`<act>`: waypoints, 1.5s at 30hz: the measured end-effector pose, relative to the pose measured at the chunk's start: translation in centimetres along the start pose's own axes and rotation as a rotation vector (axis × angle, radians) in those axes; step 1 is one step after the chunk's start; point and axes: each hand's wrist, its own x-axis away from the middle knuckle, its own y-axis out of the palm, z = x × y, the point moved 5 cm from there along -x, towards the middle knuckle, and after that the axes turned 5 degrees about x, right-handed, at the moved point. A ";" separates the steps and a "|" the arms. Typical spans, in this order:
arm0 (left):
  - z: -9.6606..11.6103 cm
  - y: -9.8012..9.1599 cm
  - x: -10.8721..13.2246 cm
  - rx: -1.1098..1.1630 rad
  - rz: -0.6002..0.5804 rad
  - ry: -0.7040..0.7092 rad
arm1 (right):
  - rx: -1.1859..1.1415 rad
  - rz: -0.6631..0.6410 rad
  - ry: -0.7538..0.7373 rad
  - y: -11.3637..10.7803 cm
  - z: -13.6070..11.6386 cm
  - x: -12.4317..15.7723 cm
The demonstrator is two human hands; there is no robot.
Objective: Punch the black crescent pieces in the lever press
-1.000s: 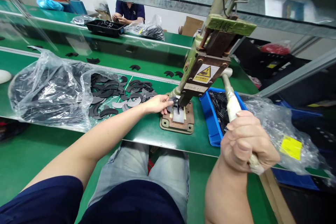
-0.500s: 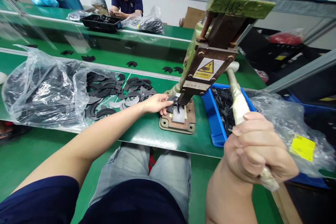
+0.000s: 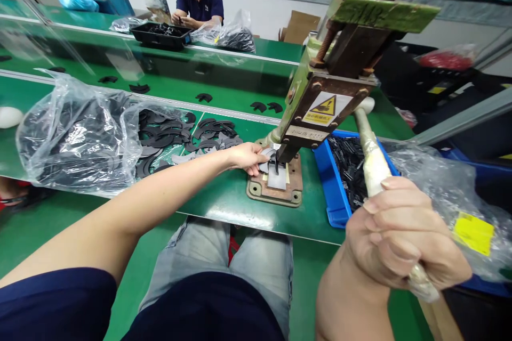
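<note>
A hand press (image 3: 316,112) with a yellow warning label stands on the green bench, its base plate (image 3: 256,192) bolted low in front of me. My left hand (image 3: 248,158) pinches a dark curved plastic piece (image 3: 265,155) at the press's small metal block (image 3: 277,177), under the ram. Wrapped around the press's lever handle (image 3: 376,170), which is covered in pale wrapping, is my right hand (image 3: 408,234). More curved pieces (image 3: 166,130) lie heaped to the left, some spilling from a clear plastic bag (image 3: 80,138).
Right of the press sits a blue bin (image 3: 336,208) of small black parts, beside a plastic bag with a yellow label (image 3: 474,233). Spaced pieces (image 3: 204,97) lie on the green strip behind. Across it, a person (image 3: 199,8) sits near a black tray (image 3: 160,37).
The whole view has shifted slightly, so things appear farther right. The curved piece in my left hand looks tilted differently at the block. My right hand keeps its grip on the lever.
</note>
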 end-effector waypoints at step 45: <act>-2.3 4.4 15.2 0.310 -0.226 0.260 | 0.023 -0.598 0.725 5.6 -1.3 14.0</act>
